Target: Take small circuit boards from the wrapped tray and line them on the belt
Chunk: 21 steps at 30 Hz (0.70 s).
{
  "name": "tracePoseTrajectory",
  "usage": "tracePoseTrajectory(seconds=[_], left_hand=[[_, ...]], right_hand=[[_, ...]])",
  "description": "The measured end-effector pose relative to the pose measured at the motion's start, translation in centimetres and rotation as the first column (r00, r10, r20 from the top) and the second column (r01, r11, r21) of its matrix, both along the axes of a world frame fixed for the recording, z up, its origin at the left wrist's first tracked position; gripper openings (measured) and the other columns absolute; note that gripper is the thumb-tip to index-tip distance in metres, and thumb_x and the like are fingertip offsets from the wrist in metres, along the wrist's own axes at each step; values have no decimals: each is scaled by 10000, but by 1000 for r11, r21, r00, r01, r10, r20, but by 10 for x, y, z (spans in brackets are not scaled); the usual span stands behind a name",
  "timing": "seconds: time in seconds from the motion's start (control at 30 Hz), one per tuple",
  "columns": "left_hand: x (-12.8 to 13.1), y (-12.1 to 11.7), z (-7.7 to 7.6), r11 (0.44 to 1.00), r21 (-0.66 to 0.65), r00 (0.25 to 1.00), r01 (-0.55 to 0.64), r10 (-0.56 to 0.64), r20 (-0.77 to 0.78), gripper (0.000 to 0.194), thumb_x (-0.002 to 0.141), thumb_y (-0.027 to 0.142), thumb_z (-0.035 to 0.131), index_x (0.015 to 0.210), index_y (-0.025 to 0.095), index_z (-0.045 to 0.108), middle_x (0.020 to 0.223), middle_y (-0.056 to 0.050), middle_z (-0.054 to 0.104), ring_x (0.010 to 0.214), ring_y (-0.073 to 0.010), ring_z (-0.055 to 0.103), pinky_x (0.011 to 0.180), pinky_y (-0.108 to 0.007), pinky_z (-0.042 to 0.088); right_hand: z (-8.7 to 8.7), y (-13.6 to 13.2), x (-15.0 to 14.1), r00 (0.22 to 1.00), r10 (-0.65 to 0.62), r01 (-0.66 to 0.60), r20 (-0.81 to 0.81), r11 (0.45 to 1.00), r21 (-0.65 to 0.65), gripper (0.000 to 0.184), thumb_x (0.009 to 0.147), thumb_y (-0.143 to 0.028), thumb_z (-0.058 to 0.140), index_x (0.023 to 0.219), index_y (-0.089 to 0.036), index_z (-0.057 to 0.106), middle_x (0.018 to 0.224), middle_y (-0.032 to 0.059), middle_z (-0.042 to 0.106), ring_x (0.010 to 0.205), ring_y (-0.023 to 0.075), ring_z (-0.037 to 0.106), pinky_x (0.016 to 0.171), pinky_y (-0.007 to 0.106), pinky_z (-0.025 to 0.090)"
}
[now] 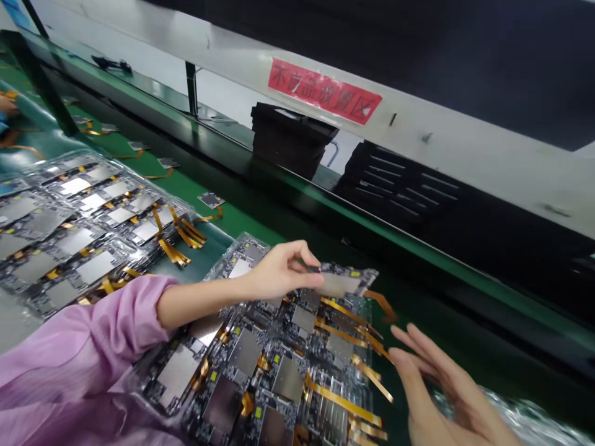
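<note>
Your right hand (446,390) sits nearest, low right, fingers flat and spread, gripping nothing. It hovers just off the right edge of the clear tray (320,406), close to the orange flex tails (367,371) that stick out of it. Can't tell if the fingertips touch the tails.

The near tray is loaded with circuit boards (242,353), metal shields up, set in rows.

Your left hand (279,272), pink sleeve (83,347) behind it, reaches across that tray from the left. Thumb and fingers are pinched shut on one board (344,282). You hold it by its left end; the rest of the board sticks out to the right of your fingertips, roughly level, above the tray's far right corner. Its orange tail (383,303) hangs off the right end, toward your right hand but apart from it.

Left of your forearm, a second tray stack (69,229) holds more shielded boards.

Beyond that, single boards (211,199) lie spaced along the green belt (153,164), running off to the far left.

Behind the belt, on the far side of the rail: a stack of black trays (290,139), then another black tray (400,186) to its right. Above them, a red label (324,91) on the white beam.
</note>
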<state>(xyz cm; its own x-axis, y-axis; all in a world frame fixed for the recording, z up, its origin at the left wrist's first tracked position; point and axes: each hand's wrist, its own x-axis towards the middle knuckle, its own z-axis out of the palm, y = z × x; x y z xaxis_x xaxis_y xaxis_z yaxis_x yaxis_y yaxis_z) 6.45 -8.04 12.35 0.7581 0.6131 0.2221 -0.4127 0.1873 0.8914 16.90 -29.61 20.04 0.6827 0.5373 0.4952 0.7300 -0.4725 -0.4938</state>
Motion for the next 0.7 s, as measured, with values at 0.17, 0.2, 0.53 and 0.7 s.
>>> tracePoseTrajectory(seconds=[0.17,0.2,0.53,0.7], left_hand=[[-27,-39,2,996,-84,995,-37,45,94,294,740,227,786,822,165,510,986,-32,595,811,-69,589,680,-176,484],[-29,-42,1,993,-103,991,-64,75,111,287,748,219,781,827,169,510,986,-30,585,816,-69,585,676,-172,482],[-35,-67,-12,984,-70,960,-165,177,217,275,839,255,726,888,211,459,1116,-56,588,1031,-131,608,855,-280,515],[-61,-35,-24,981,186,999,-51,48,21,490,799,266,747,1197,246,462,1395,-103,489,1346,-204,458,1195,-421,318]], right_hand=[[2,33,-12,983,184,-184,18,983,22,353,906,-554,619,1094,-274,722,1034,13,691,854,194,639,769,313,482],[0,37,-12,972,235,-234,1,970,63,324,896,-521,648,1073,-261,725,1056,22,681,917,207,640,838,329,494],[-5,70,-6,926,349,-287,-144,898,333,305,788,-402,803,1014,-204,749,991,52,699,850,206,666,856,359,589],[9,75,61,964,245,-241,-105,969,54,412,744,-573,743,962,-224,766,960,45,716,863,233,666,886,377,529]])
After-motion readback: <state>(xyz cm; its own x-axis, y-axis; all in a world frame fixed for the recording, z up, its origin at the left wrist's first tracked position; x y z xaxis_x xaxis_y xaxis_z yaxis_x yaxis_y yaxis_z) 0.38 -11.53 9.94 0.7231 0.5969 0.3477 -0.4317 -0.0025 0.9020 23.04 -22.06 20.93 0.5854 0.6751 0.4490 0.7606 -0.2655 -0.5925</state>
